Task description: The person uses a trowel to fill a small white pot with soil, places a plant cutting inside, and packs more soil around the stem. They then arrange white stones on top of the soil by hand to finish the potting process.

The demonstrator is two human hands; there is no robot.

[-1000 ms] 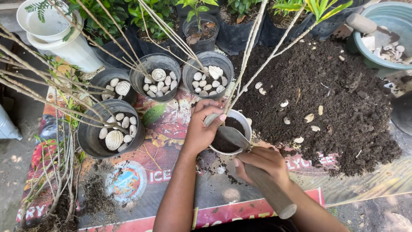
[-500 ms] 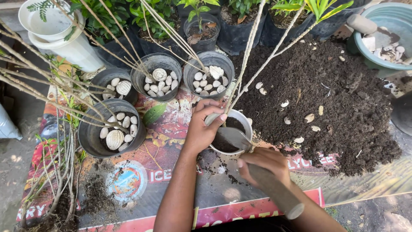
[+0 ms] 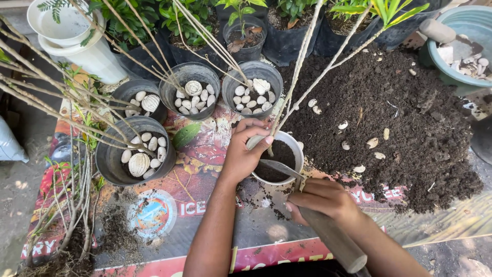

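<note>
Two bare hands work over one small white pot (image 3: 293, 145) half full of dark soil. The left hand (image 3: 245, 149) has its grip curled over the pot's near-left rim, fingers pressed around the thin pale stem (image 3: 302, 61) that rises out of the pot and away from the person. The right hand (image 3: 323, 199) has its grip closed tight around the thick wooden handle of a trowel (image 3: 328, 233), whose grey metal blade (image 3: 281, 167) reaches forward from the fist and lies across the soil in the pot. Compared with a second ago, the right hand sits slightly lower and nearer the person, the handle angled a little more steeply, while the left hand holds the same spot on the rim and the blade is still inside the pot. Beyond the right grip and to its right spreads a heap of loose dark soil (image 3: 389, 113) dotted with pale shells. Beyond the left grip stand four grey pots (image 3: 134, 154) topped with white shells, each carrying bare slanting stems. Under both hands lies a printed plastic sheet (image 3: 179, 205) scattered with crumbs of soil. Far out at the upper right sits a green basin (image 3: 451, 66), and at the upper left stacked white pots (image 3: 82, 51).
</note>
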